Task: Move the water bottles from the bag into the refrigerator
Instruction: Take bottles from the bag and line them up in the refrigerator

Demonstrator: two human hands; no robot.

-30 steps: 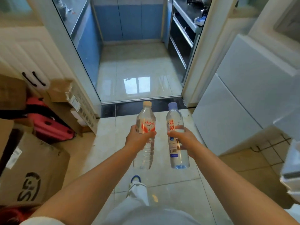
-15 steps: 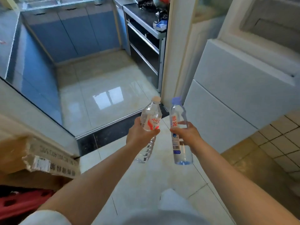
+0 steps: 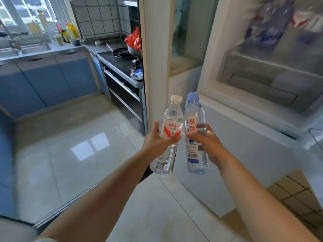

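Observation:
My left hand [image 3: 155,139] grips a clear water bottle with a white cap and a red-and-white label [image 3: 170,130], tilted slightly right. My right hand [image 3: 208,142] grips a second water bottle with a blue cap and a white label with red characters [image 3: 192,119], held upright. The two bottles are side by side, nearly touching, in front of the white refrigerator [image 3: 244,145]. Its upper compartment [image 3: 262,79] stands open at upper right, with blurred bottles on a shelf [image 3: 272,23] inside. The bag is out of view.
A white door frame [image 3: 153,58] stands just behind the bottles. Left of it lies a kitchen with blue cabinets [image 3: 45,81], a stove counter [image 3: 118,63] with a red bag [image 3: 134,40], and a glossy tiled floor [image 3: 78,154]. A refrigerator door shelf [image 3: 316,137] juts in at right.
The view has swung up and right, and both bottles have risen toward the refrigerator. Its open upper compartment has come into sight; the cardboard boxes at left have left the view.

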